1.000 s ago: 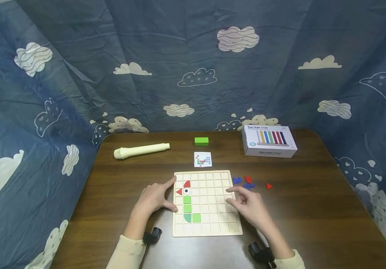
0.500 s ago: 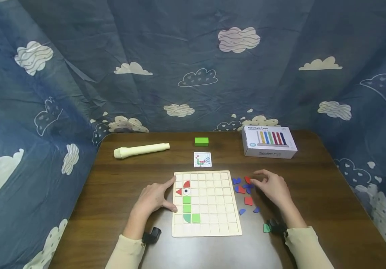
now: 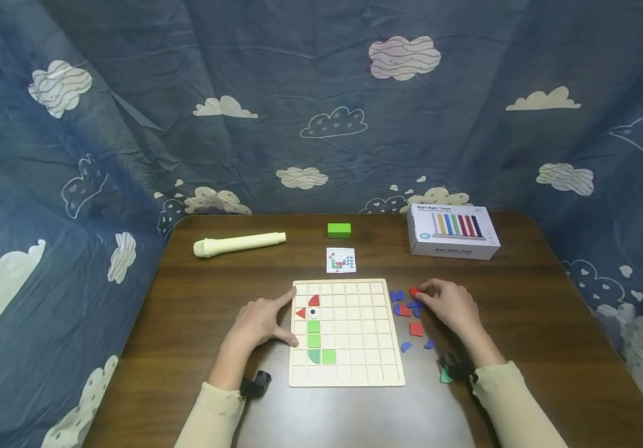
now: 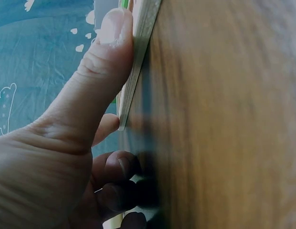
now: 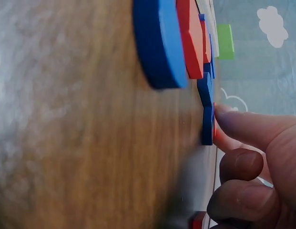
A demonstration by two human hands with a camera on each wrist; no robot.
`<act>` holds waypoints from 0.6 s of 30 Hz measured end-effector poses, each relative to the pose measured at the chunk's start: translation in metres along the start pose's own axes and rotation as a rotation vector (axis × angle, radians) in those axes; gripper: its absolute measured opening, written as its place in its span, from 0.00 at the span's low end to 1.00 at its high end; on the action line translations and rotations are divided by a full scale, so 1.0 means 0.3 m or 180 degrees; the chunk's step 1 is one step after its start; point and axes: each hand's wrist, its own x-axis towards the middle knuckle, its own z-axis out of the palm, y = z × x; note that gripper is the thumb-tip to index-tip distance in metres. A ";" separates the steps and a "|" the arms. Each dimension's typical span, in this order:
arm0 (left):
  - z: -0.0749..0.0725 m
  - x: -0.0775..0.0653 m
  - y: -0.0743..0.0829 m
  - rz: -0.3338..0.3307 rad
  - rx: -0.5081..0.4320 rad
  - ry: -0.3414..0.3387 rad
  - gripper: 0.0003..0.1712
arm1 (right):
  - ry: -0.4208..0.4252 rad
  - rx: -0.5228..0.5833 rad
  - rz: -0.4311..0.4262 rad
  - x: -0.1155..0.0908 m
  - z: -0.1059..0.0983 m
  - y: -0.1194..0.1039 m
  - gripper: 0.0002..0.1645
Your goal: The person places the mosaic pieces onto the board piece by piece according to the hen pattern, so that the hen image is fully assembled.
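A pale gridded wooden board (image 3: 355, 373) lies in front of me. On its left side sit a red quarter-circle, a red triangle (image 3: 301, 313), a round eye piece (image 3: 313, 312), several green squares (image 3: 328, 356) and a teal quarter-circle (image 3: 314, 356). My left hand (image 3: 258, 320) rests at the left edge, thumb and index finger spread wide, the thumb (image 4: 107, 57) against the board's side. Right of the board, my right hand (image 3: 451, 306) pinches a red curved-edge piece (image 3: 414, 290) between thumb and index finger, close over blue pieces (image 5: 207, 126).
Around the right hand lie a red square (image 3: 416, 329), several blue pieces (image 3: 406, 346) and a green piece (image 3: 445, 376) beside the wrist camera. Behind the board are a pattern card (image 3: 340, 260), a green block (image 3: 339, 231), a cream microphone-shaped stick (image 3: 239, 244) and a white box (image 3: 455, 231).
My right hand has left the board's right side, moved to the loose pieces and brought thumb and index finger together on a red one. The left hand stays at the board's edge.
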 end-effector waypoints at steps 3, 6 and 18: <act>0.002 0.000 0.004 -0.0021 -0.0044 0.0004 0.73 | 0.0043 -0.0020 0.0018 -0.001 0.000 -0.002 0.23; 0.006 -0.014 -0.001 -0.0100 -0.0051 -0.0018 0.74 | 0.0055 0.0003 0.0003 -0.007 0.013 -0.010 0.24; 0.003 0.010 0.002 -0.0004 0.0058 -0.0047 0.74 | 0.0449 -0.0229 -0.0239 -0.014 0.022 -0.024 0.21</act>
